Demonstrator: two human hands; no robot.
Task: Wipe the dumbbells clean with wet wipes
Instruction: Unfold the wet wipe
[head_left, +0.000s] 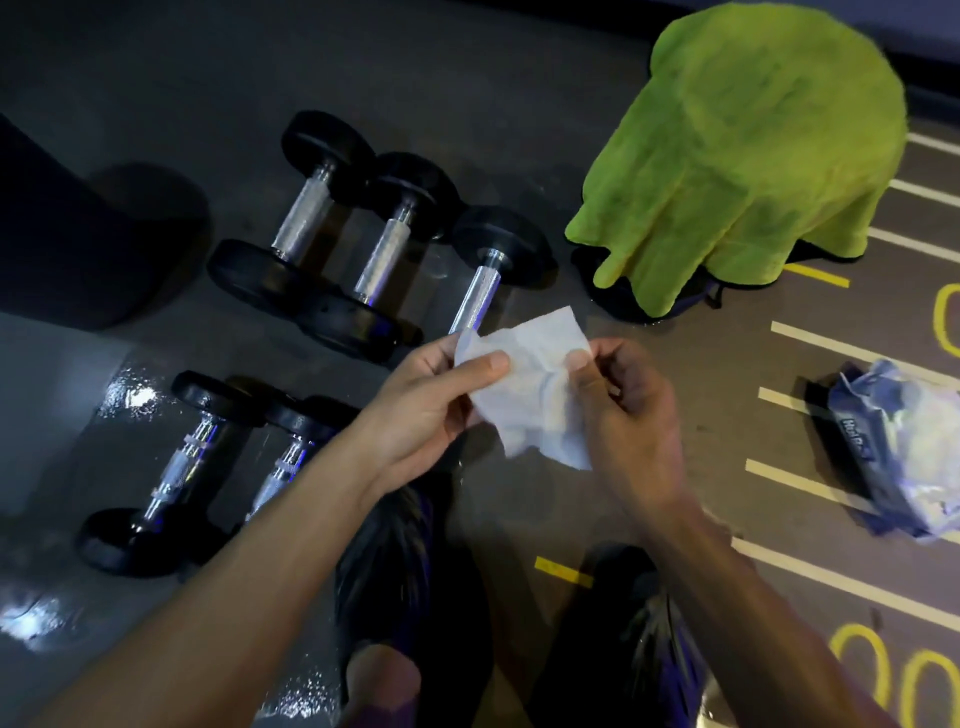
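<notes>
Left hand (423, 400): pinching the left edge of the wipe between thumb and fingers, palm turned toward the camera.
Right hand (621, 387): gripping the right edge of the wipe with curled fingers and thumb.
Wipe (530, 384): white, crumpled, stretched between both hands, lower corner hanging free, held above the floor and over the near end of 1 dumbbell.
Dumbbells, far row (387, 249): 3 side by side on the floor, black round ends, silver knurled handles, lying at a slant; near end of the rightmost hidden behind the wipe and left hand.
Dumbbells, near row (176, 467): 2 side by side, lower left, shiny handles; the right one partly covered by the left forearm.
Floor (519, 104): dark grey, glossy wet patches at lower left; white and yellow painted lines and yellow numerals on the right.
Wipe packet (898, 452): blue and white, crinkled, lying on the lined floor at the right, well apart from the hands.
Green towel (748, 156): bright, fluffy, draped over a dark object at upper right, just beside the far row.
Dark block (67, 234): at the left edge, kind unclear.
Shoes (410, 561): 2, dark, at the bottom, below the hands.
</notes>
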